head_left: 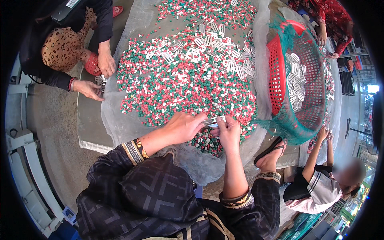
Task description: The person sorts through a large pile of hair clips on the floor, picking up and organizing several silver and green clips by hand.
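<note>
Both my hands meet over the near end of a spread of small red, green and white pellets (180, 86). My left hand (186, 126) pinches a thin silvery piece (207, 121) between thumb and fingers; its exact kind is hard to make out. Close beside it, my right hand (229, 130) grips a pale slotted buckle (218, 119) between thumb and forefinger. The two pieces nearly touch or touch; I cannot tell which. Among the pellets ahead lie many more pale slotted buckles (192, 54), thickest toward the far right.
Translucent sheeting (262, 64) lies under the pellets. To the right stands a red plastic basket (276, 76) with green netting (308, 128), holding pale buckles (295, 82). A co-worker's hands (106, 64) handle buckles at left. Other people work at right, beyond the basket.
</note>
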{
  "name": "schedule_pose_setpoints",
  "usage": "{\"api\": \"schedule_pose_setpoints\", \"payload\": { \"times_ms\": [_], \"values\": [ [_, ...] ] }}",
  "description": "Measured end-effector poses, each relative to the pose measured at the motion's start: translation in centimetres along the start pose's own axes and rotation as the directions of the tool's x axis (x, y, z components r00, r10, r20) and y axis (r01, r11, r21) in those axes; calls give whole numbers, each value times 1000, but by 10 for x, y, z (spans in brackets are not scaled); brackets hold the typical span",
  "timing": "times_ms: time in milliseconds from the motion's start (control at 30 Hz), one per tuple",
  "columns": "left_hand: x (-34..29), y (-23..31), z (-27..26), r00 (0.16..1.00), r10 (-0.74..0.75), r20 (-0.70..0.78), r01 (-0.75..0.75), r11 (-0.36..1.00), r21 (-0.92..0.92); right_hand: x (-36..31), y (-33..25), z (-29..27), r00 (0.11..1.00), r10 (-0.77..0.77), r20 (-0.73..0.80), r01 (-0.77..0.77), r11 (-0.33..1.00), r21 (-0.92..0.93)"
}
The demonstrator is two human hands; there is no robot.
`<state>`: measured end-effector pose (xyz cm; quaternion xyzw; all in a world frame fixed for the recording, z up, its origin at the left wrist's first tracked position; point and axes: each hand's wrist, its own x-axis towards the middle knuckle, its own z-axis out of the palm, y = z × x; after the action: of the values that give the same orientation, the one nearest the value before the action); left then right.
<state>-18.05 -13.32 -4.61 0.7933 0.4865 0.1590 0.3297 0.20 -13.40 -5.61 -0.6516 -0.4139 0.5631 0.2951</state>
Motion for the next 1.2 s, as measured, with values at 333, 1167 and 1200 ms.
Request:
{"api": "schedule_pose_setpoints", "payload": {
  "times_ms": [333,1167,1200],
  "values": [
    [-8,5,10,997,71,-24,-69,995,68,-9,6,8,999,-13,-52,22,986,164],
    [29,16,12,963,128,-236,-178,963,-204,10,23,-5,974,157,160,-222,569,792],
    [31,19,10,956,217,-199,-252,952,-171,11,29,-10,960,134,246,-279,505,817]
  ]
}}
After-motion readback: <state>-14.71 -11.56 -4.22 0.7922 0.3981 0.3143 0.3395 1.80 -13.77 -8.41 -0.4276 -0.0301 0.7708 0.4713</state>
